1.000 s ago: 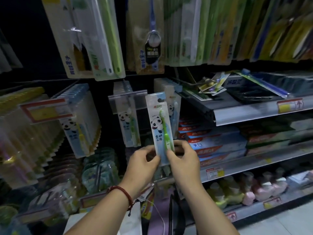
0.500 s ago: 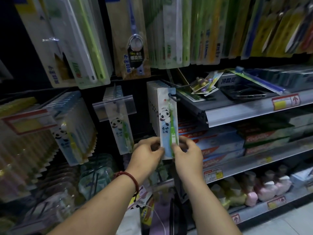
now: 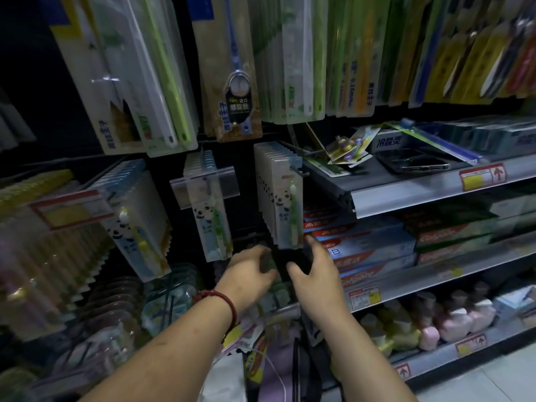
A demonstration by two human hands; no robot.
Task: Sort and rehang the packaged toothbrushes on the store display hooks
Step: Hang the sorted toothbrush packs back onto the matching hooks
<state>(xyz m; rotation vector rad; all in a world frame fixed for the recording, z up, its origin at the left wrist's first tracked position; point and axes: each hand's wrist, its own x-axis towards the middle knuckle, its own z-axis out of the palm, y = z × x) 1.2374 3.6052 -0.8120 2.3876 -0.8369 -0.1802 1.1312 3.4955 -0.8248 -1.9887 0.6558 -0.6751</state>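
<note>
While both hands sit empty below the hook (image 3: 298, 171), fingers loosely spread, the front panda pack (image 3: 285, 210) hangs at its tip, 12 o'clock of my right hand (image 3: 314, 272). A knock from it or my left hand (image 3: 251, 272) could slide the pack off.

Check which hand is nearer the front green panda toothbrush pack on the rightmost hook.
Right. The right hand sits just under that green panda toothbrush pack; the left hand is lower-left, farther off.

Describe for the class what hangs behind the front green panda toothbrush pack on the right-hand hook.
Behind the front panda pack hangs a row of similar packs on the same hook. Only their edges show; their fronts and contents are covered.
</note>
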